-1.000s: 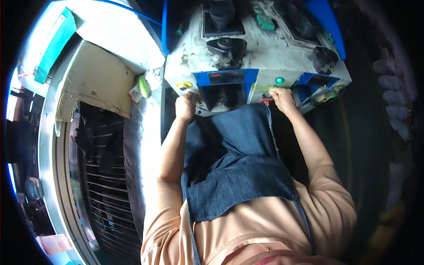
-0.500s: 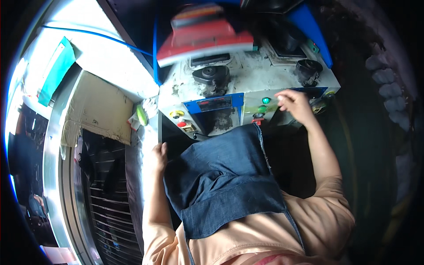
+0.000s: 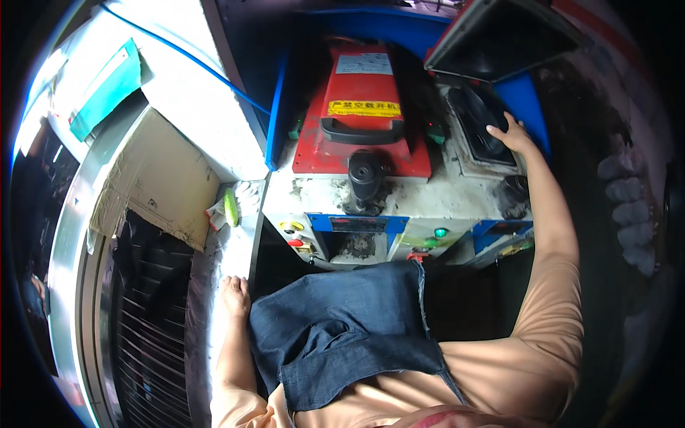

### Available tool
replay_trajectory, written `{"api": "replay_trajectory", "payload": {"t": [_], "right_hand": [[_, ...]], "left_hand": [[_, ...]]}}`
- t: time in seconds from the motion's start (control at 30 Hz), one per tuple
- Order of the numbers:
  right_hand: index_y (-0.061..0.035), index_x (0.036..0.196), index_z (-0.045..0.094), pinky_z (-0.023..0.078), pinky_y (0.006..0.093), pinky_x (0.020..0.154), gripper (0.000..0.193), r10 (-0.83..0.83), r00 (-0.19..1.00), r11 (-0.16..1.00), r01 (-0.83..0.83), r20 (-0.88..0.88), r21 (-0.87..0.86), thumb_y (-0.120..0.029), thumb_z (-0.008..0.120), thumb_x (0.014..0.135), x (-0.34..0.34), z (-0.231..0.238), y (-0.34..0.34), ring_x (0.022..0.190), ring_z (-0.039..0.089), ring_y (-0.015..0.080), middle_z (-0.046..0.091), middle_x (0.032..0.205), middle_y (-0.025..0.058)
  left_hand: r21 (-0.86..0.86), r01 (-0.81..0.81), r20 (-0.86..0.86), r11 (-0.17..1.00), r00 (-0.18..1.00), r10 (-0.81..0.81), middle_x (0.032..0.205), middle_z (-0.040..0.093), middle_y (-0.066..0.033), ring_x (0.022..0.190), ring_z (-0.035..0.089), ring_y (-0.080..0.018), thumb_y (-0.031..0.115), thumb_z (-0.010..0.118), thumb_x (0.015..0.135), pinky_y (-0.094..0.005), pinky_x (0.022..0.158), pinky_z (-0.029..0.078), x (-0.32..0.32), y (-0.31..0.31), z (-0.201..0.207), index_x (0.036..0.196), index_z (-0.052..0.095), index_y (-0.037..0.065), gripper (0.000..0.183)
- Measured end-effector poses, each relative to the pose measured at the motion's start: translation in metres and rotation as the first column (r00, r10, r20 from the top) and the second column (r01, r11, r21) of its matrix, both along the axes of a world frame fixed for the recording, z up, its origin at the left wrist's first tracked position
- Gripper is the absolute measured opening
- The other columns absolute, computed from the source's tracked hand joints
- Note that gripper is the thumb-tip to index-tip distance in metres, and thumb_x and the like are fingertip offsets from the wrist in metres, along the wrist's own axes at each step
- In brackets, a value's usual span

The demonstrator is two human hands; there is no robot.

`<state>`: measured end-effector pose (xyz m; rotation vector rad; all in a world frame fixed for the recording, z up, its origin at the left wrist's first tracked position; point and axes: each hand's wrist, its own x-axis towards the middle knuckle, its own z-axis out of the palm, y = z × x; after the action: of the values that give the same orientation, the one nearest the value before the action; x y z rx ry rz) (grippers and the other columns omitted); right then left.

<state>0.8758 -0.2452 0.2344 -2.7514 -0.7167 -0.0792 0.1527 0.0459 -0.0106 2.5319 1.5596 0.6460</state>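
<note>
My right hand (image 3: 515, 135) reaches over the right-hand station of a white, blue-edged machine (image 3: 421, 201). Its fingers are spread at the edge of a long black, shoe-like piece (image 3: 479, 118); whether they press on it I cannot tell. Above that piece a lid (image 3: 503, 44) stands raised, dark underside showing. Over the left-hand station a red cover (image 3: 364, 89) with a black handle (image 3: 362, 132) is down, a black knob (image 3: 365, 175) in front of it. My left hand (image 3: 235, 294) rests on the metal ledge, its fingers curled together with nothing visible in them.
On the machine front are a lit green button (image 3: 440, 232) and a red button (image 3: 295, 243). A green object (image 3: 230, 207) and a pale glove (image 3: 247, 198) lie on the left ledge. Beyond stand a cardboard sheet (image 3: 168, 178) and a dark rack (image 3: 153, 314).
The red cover has come down over the left station, and the knob before it has swung upright. My right hand has gone from beside the green button to the black piece. My view has shifted.
</note>
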Motion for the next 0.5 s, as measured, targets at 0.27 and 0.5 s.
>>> {"api": "replay_trajectory", "payload": {"t": [0.27, 0.5], "right_hand": [[-0.0236, 0.150, 0.039, 0.052, 0.0504, 0.085, 0.088, 0.079, 0.952, 0.850, 0.092, -0.297, 0.519, -0.026, 0.081, 0.072, 0.026, -0.017, 0.010, 0.115, 0.060, 0.0301, 0.057, 0.134, 0.0166], [-0.0183, 0.142, 0.053, 0.049, 0.0483, 0.086, 0.073, 0.065, 0.956, 0.733, 0.148, -0.285, 0.664, -0.024, 0.080, 0.074, -0.046, 0.036, -0.017, 0.105, 0.064, 0.0201, 0.068, 0.113, 0.0110]], "left_hand": [[0.000, -0.021, 0.008, 1.000, 1.000, 0.021, 0.084, 0.058, -0.0189, 0.087, 0.054, -0.0383, 0.020, 0.061, 0.090, -0.0480, 0.080, 0.044, -0.001, -0.006, 0.004, 0.075, 0.059, 0.000, 0.024], [0.038, -0.009, 0.009, 0.999, 1.000, 0.008, 0.084, 0.058, -0.0186, 0.086, 0.055, -0.0378, 0.021, 0.060, 0.090, -0.0481, 0.080, 0.045, -0.003, -0.002, -0.001, 0.074, 0.059, 0.001, 0.026]]}}
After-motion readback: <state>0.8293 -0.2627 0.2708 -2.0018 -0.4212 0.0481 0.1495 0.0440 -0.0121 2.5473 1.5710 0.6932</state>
